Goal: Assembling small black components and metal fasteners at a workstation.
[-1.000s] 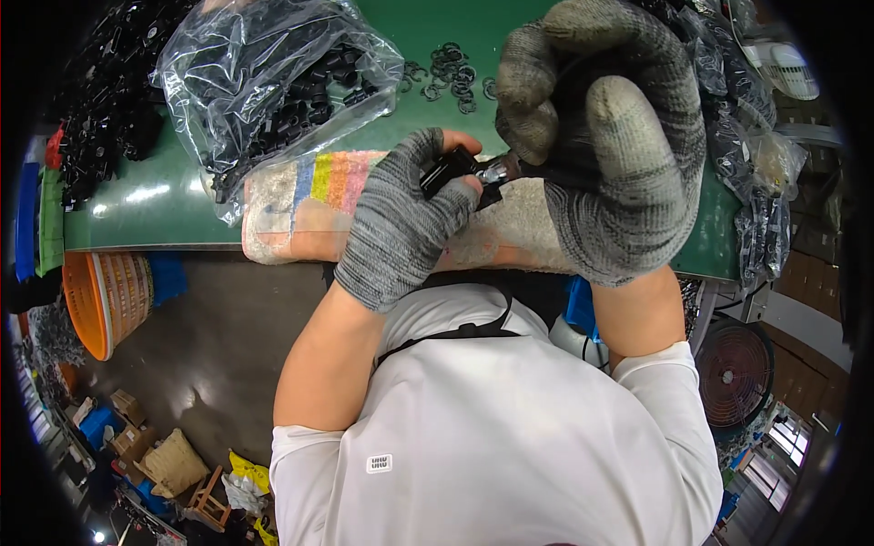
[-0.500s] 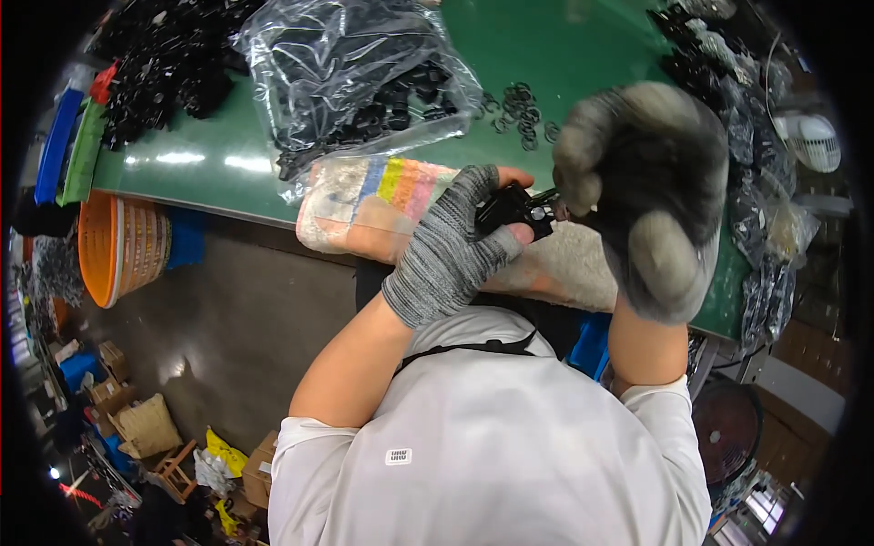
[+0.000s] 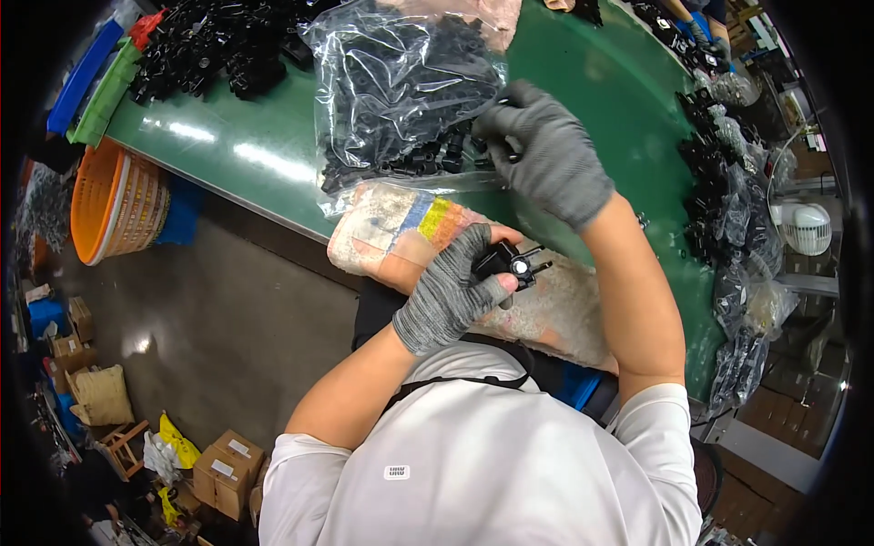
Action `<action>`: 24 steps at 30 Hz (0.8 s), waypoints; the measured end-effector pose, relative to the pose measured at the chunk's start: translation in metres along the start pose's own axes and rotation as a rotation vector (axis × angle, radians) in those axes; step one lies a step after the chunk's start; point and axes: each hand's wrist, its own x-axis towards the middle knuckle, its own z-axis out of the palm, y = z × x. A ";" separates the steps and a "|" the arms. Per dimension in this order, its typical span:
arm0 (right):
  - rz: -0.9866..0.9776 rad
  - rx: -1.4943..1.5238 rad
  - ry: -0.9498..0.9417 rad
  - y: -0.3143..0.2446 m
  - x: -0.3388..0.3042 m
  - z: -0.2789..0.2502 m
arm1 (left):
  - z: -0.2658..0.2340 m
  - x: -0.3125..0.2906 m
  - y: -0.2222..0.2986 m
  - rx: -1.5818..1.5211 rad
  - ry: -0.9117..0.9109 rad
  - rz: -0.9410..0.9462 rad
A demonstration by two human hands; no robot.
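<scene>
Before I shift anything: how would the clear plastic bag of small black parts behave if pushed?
The clear plastic bag is probably floppy, since its film is creased; perhaps slippery, given its glossy sheen; its jumbled small black parts would likely shift.

Two-pronged black part (white-dotted) — aloft, prongs rightward

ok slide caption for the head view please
Left hand holds a black part; right hand is at the clear bag's edge.

Bright and even mid-frame, falling to black at rim. Glares white off green tabletop, upper left; glints off clear bag, top centre. Reflects in floor, left. Bends and softens toward edges.
</scene>
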 end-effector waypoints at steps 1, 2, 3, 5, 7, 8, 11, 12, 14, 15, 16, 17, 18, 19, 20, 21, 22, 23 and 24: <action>-0.120 -0.176 -0.041 0.005 0.006 0.010 | -0.001 -0.001 0.005 0.000 0.002 0.005; -0.128 -0.177 -0.042 0.007 0.010 0.019 | -0.002 -0.002 0.008 -0.051 -0.019 -0.067; -0.118 -0.209 -0.122 0.008 0.014 0.027 | -0.003 -0.003 0.010 -0.102 -0.042 -0.139; -0.091 -0.294 -0.324 0.005 0.025 0.032 | -0.006 -0.002 0.006 -0.039 -0.039 -0.067; -0.087 -0.310 -0.363 0.001 0.033 0.033 | -0.006 -0.002 0.009 -0.121 -0.048 -0.165; -0.077 -0.325 -0.402 0.000 0.036 0.033 | -0.006 -0.001 0.008 -0.122 -0.048 -0.162; -0.077 -0.251 -0.389 -0.002 0.041 0.031 | -0.008 0.000 0.002 -0.038 -0.034 -0.042; -0.079 -0.255 -0.388 -0.003 0.042 0.031 | -0.009 0.000 0.001 -0.027 -0.031 -0.034; -0.037 -0.231 -0.407 -0.006 0.040 0.032 | -0.010 -0.001 0.003 -0.016 -0.031 -0.021; -0.039 -0.236 -0.404 -0.004 0.037 0.034 | -0.010 -0.002 0.006 -0.009 -0.028 -0.017; -0.086 -0.282 -0.325 -0.004 0.034 0.038 | -0.010 -0.002 0.007 -0.005 -0.024 -0.019; -0.133 -0.328 -0.246 -0.003 0.032 0.039 | -0.011 -0.002 0.008 -0.007 -0.023 -0.017; -0.074 -0.276 -0.325 -0.002 0.031 0.036 | -0.011 -0.002 0.010 -0.016 -0.034 -0.029; -0.080 -0.278 -0.324 -0.001 0.030 0.032 | -0.012 -0.003 0.011 -0.023 -0.042 -0.037; -0.065 -0.221 -0.260 0.002 0.028 0.027 | -0.012 -0.004 0.012 -0.023 -0.038 -0.033; -0.049 -0.164 -0.196 0.003 0.028 0.024 | -0.013 -0.005 0.012 -0.022 -0.046 -0.037; -0.050 -0.167 -0.196 0.003 0.029 0.022 | -0.013 -0.005 0.011 -0.021 -0.058 -0.040; 0.003 -0.177 -0.182 0.003 0.030 0.020 | -0.012 -0.005 0.011 -0.022 -0.058 -0.038; 0.056 -0.187 -0.168 0.003 0.031 0.019 | -0.011 -0.005 0.011 -0.037 -0.045 -0.049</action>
